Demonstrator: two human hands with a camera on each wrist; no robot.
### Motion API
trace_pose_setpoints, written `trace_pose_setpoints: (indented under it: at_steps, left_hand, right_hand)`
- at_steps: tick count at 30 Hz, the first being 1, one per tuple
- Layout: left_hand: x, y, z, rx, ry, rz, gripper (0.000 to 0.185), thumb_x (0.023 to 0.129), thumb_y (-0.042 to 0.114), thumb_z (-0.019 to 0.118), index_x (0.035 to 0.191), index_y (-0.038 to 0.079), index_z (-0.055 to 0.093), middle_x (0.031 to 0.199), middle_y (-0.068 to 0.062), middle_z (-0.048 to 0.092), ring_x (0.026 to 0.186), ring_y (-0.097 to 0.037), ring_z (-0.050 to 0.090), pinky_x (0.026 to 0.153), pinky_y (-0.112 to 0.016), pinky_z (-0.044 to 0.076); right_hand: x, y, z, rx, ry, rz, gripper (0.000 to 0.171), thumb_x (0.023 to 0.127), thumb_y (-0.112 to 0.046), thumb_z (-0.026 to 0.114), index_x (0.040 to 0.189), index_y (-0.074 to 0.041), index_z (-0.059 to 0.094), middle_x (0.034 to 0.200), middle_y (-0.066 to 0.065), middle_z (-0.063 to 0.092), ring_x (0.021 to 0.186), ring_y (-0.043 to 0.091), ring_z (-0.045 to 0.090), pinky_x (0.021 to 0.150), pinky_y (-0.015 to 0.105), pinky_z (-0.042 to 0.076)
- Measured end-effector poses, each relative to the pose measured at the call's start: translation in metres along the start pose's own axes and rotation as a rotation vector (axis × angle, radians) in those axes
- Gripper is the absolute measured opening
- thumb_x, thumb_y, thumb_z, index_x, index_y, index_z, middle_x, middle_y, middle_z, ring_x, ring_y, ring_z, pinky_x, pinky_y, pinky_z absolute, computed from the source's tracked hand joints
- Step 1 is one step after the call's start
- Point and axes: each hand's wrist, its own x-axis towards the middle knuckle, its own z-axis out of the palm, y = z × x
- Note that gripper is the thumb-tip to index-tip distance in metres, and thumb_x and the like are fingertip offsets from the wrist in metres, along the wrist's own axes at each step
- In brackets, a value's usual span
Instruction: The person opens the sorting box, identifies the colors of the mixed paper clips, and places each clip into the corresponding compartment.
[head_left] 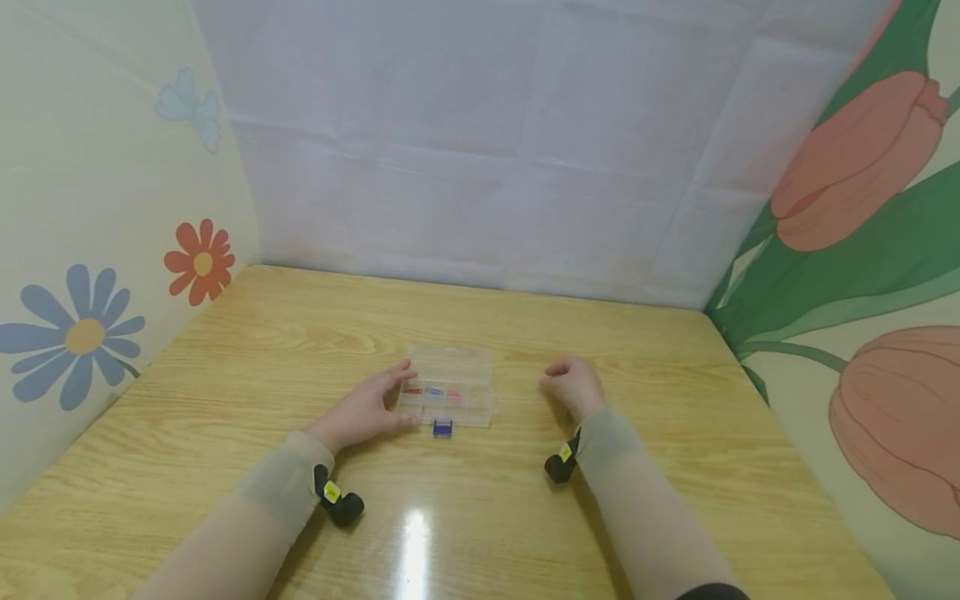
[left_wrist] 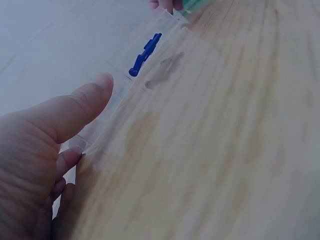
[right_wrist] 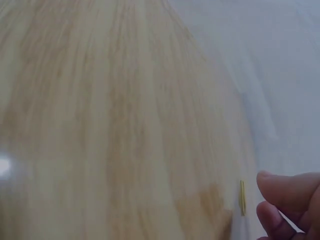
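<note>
A clear plastic compartment box (head_left: 480, 412) lies on the table with its lid (head_left: 450, 362) raised back and a blue latch (head_left: 442, 429) at the front. Small red, blue and pink pieces (head_left: 453, 395) sit in separate compartments, too small to identify. My left hand (head_left: 367, 408) grips the box's left end, thumb along its front and fingers behind. To the right of the box, my right hand (head_left: 576, 387) hovers low with fingers bent; in the right wrist view its thumb and forefinger stand apart. Beside those fingertips is a thin yellow piece (right_wrist: 242, 198), apparently a paper clip, not touched.
The wood-grain table (head_left: 480, 517) carries a bright light reflection near its front. A white cloth (head_left: 480, 167) hangs behind it, with flower-patterned cloths (head_left: 82, 333) on both sides. A small camera is strapped to each wrist.
</note>
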Motion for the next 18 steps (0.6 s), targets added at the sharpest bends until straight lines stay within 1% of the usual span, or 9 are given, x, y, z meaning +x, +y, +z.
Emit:
trace_pose_setpoints:
  at_steps: [3,8,11,15,18]
  left_hand:
    - [0.0,0.0008,-0.0001,0.0,-0.001,0.003,0.086,0.079,0.052,0.074,0.147,0.012,0.039,0.16,-0.004,0.017,0.143,-0.038,0.018,0.112,-0.06,0.017]
    - [0.0,0.0006,0.0,0.004,-0.001,0.005,0.086,0.079,0.052,0.074,0.147,0.012,0.039,0.16,-0.005,0.018,0.143,-0.038,0.019,0.112,-0.06,0.017]
    - [0.0002,0.0001,0.0002,0.001,-0.001,0.004,0.087,0.079,0.052,0.074,0.147,0.012,0.039,0.16,-0.004,0.017,0.143,-0.038,0.018,0.112,-0.06,0.017]
    - [0.0004,0.0001,0.0003,0.0,-0.002,0.001,0.087,0.078,0.053,0.074,0.147,0.013,0.039,0.16,-0.004,0.017,0.143,-0.038,0.017,0.112,-0.061,0.016]
    - [0.0,0.0006,0.0,-0.001,-0.003,-0.003,0.086,0.079,0.052,0.074,0.147,0.013,0.039,0.16,-0.004,0.017,0.143,-0.038,0.017,0.112,-0.061,0.016]
  right_hand:
    - [0.0009,0.0013,0.0001,0.0,-0.002,0.028,0.025,0.084,-0.015,0.072,0.107,-0.009,0.066,0.117,0.011,0.06,0.107,0.03,0.053,0.09,0.046,0.045]
    - [0.0033,0.0038,0.0009,-0.039,0.0,0.028,0.021,0.082,-0.013,0.073,0.102,-0.008,0.066,0.113,0.012,0.061,0.102,0.029,0.053,0.085,0.042,0.045]
    - [0.004,0.0044,0.001,-0.08,0.002,0.031,0.02,0.082,-0.015,0.073,0.1,-0.009,0.067,0.111,0.011,0.062,0.101,0.028,0.053,0.086,0.041,0.044]
    - [0.0039,0.0039,0.001,-0.128,0.006,0.032,0.019,0.083,-0.018,0.073,0.099,-0.01,0.068,0.111,0.01,0.062,0.101,0.028,0.053,0.089,0.042,0.042]
    - [0.0038,0.0031,0.001,-0.152,0.003,0.034,0.019,0.083,-0.019,0.073,0.099,-0.01,0.068,0.111,0.01,0.063,0.1,0.028,0.053,0.087,0.042,0.043]
